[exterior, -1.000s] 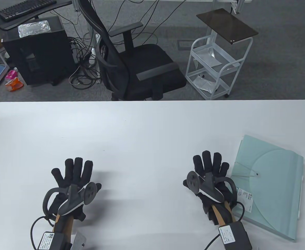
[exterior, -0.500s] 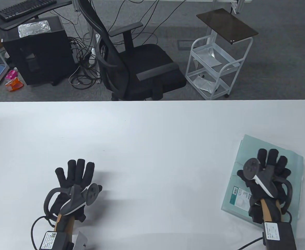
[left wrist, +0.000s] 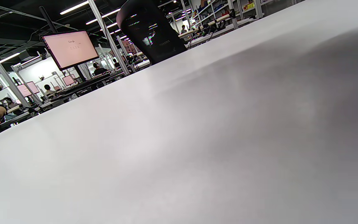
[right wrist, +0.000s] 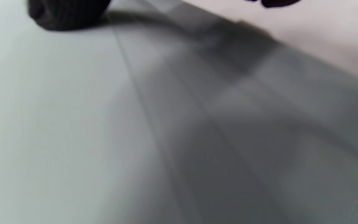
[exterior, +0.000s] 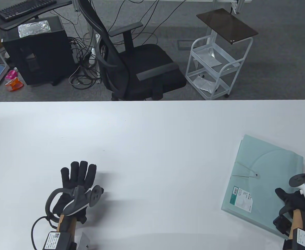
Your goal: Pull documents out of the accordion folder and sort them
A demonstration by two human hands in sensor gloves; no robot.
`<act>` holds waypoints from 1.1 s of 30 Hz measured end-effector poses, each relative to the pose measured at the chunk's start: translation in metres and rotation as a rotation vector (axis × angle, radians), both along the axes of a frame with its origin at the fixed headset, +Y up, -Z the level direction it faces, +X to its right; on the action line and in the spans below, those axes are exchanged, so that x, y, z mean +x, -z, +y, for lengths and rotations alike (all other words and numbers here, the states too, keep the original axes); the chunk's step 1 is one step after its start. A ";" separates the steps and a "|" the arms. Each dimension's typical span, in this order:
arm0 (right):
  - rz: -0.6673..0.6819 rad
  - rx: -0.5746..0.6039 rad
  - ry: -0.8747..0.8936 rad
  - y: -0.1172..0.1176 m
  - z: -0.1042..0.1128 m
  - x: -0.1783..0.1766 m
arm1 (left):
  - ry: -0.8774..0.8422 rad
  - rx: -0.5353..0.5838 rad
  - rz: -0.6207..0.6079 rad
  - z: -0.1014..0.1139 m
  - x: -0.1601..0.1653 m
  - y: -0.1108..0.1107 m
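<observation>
A pale green accordion folder (exterior: 266, 166) lies closed on the white table (exterior: 152, 130) at the right. Its rounded flap is held by an elastic string and a button (exterior: 257, 175), and a label (exterior: 242, 197) sits at its near left corner. My right hand (exterior: 295, 199) is over the folder's near right part, at the frame's edge, with its fingers mostly out of sight. In the blurred right wrist view a black fingertip (right wrist: 64, 14) touches the folder's surface (right wrist: 73, 124). My left hand (exterior: 79, 170) rests flat on the bare table at the near left, fingers spread and holding nothing.
A black office chair (exterior: 142, 65) and a white wire cart (exterior: 214, 70) stand beyond the table's far edge. The left wrist view shows only the tabletop (left wrist: 197, 140) and the room behind it.
My right hand has moved right, from beside the folder's left edge, across its flap, to its near right part. My left hand has drifted slightly right. The folder has stayed put.
</observation>
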State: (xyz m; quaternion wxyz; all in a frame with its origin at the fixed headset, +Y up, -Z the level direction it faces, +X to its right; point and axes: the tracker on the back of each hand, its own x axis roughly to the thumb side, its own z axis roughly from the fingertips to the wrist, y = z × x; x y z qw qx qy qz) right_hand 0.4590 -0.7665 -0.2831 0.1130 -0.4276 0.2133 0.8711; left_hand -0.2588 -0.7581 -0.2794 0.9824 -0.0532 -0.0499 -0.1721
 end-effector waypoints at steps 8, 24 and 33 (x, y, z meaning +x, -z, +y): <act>-0.046 0.070 0.068 0.001 -0.008 0.008 | -0.004 0.007 -0.007 0.000 0.000 0.000; -0.246 0.136 0.174 -0.003 -0.007 0.043 | 0.011 -0.015 0.007 -0.004 -0.002 0.001; -0.304 0.149 0.327 -0.008 -0.011 0.055 | 0.021 -0.031 0.011 -0.003 -0.001 0.000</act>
